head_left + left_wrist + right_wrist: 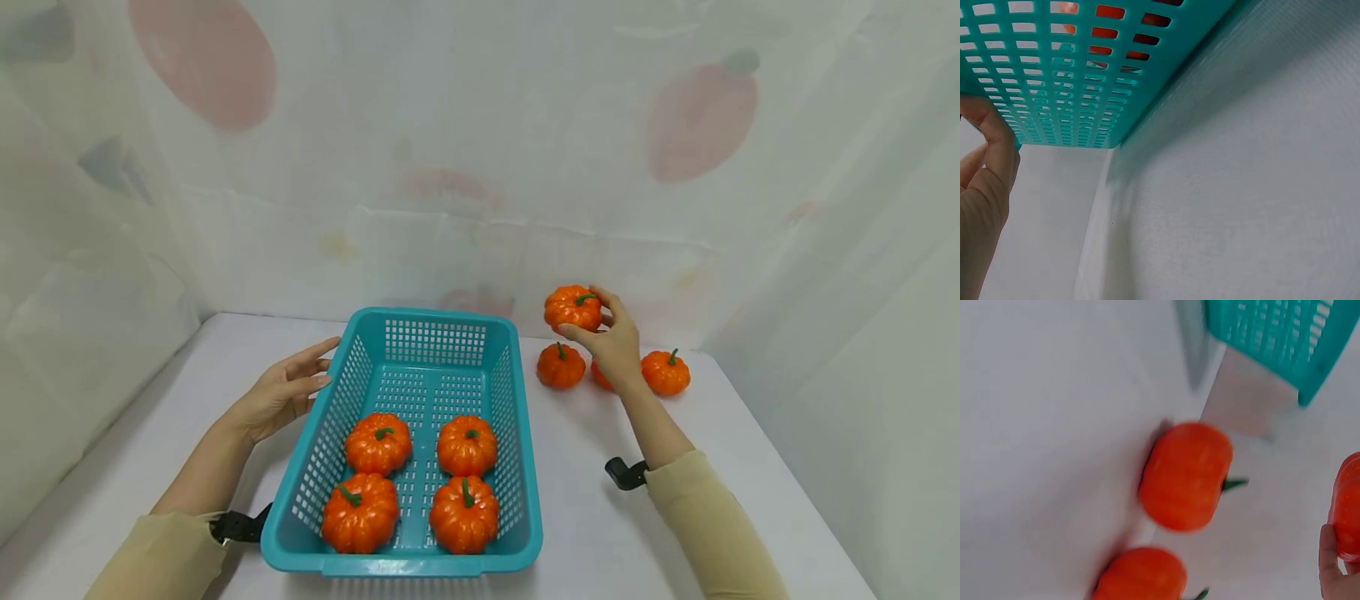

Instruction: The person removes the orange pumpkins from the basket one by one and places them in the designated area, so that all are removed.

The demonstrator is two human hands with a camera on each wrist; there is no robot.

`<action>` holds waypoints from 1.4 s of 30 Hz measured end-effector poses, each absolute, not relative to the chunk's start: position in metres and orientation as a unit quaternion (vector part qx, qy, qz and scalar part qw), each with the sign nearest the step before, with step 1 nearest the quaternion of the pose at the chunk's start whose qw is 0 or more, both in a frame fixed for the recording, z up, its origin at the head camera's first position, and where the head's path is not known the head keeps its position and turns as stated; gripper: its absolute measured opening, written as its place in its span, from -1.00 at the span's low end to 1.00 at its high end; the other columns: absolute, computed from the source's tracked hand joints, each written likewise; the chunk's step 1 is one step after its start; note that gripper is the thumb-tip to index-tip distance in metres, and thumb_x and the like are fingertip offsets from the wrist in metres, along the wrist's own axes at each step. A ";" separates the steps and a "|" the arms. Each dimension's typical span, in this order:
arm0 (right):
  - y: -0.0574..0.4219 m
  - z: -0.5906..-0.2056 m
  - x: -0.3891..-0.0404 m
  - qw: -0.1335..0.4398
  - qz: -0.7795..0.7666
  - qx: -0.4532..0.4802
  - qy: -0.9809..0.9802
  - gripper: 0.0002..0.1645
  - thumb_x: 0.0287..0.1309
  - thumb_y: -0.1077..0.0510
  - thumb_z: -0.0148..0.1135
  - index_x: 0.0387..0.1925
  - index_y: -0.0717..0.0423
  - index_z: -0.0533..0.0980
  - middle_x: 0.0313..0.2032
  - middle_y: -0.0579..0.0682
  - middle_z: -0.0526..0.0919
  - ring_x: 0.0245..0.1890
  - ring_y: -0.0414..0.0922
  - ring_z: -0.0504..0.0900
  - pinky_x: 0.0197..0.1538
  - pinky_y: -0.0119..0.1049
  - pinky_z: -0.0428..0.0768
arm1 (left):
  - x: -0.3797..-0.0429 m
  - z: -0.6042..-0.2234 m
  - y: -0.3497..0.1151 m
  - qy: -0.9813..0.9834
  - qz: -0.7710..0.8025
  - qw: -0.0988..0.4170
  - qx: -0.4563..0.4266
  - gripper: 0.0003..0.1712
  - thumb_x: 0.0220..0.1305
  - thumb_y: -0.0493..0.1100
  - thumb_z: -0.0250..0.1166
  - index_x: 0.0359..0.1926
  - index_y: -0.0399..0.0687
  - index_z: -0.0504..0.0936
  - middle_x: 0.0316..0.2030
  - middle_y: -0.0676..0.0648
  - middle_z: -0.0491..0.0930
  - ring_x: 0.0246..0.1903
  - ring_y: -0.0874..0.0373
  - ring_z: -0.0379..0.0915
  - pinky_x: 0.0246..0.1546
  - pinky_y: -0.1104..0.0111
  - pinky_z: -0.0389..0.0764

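A teal plastic basket [401, 567] stands on the white table, with several orange toy pumpkins in its near half, such as the front-left pumpkin [361, 513]. My left hand [281, 392] is at the basket's left side, its fingers at the rim; the left wrist view shows the fingers [999, 140] beside the slotted wall. To the right of the basket, my right hand [611, 337] grips an orange pumpkin [567, 307] with a green stem, raised above the table. In the right wrist view this held pumpkin [1349, 509] is cut off by the frame's edge.
Below the right hand lie a pumpkin [560, 366], another partly hidden by the wrist, and a third pumpkin [666, 372] farther right. A white curtain with faded fruit prints [450, 258] hangs behind the table's far edge. Dark straps circle both wrists.
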State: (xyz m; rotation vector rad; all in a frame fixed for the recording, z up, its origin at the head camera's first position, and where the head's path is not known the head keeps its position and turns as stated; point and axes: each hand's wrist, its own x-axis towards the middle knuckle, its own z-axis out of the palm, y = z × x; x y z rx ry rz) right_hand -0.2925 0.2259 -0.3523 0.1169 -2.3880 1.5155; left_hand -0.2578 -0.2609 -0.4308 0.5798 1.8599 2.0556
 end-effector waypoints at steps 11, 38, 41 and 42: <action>0.288 -0.350 -0.290 0.216 0.504 -0.073 -0.833 -0.01 0.02 -0.13 0.49 0.46 -0.20 0.24 0.42 -0.05 0.32 0.11 -0.02 0.35 -0.08 -0.45 0.46 | -0.261 -0.431 -0.260 0.641 0.721 0.158 0.213 -0.26 0.50 -0.37 -0.08 0.58 -0.09 -0.14 0.08 0.00 0.44 -0.09 0.25 0.66 -0.09 0.33 0.74; 0.419 -0.390 -0.271 0.212 0.527 -0.319 -0.758 0.00 0.18 -0.13 0.31 0.54 -0.16 0.04 0.57 -0.06 0.03 0.58 -0.05 0.00 0.60 -0.16 0.12 | -0.262 -0.436 -0.265 0.635 0.723 0.161 0.218 -0.27 0.50 -0.39 -0.12 0.58 -0.08 -0.14 0.08 0.00 0.43 -0.10 0.25 0.66 -0.11 0.33 0.75; 0.423 -0.397 -0.270 0.210 0.522 -0.331 -0.757 0.02 0.17 -0.12 0.31 0.54 -0.08 0.04 0.57 0.00 0.04 0.57 -0.01 0.02 0.60 -0.17 0.12 | -0.262 -0.437 -0.265 0.635 0.724 0.160 0.219 -0.27 0.50 -0.40 -0.13 0.58 -0.06 -0.13 0.07 0.00 0.43 -0.10 0.25 0.66 -0.11 0.34 0.75; 0.423 -0.400 -0.270 0.207 0.524 -0.334 -0.756 0.03 0.18 -0.12 0.31 0.55 -0.06 0.03 0.57 0.01 0.02 0.57 0.00 0.01 0.60 -0.17 0.11 | -0.262 -0.437 -0.265 0.634 0.724 0.160 0.219 -0.27 0.50 -0.40 -0.13 0.58 -0.06 -0.13 0.07 0.00 0.43 -0.11 0.25 0.66 -0.11 0.34 0.75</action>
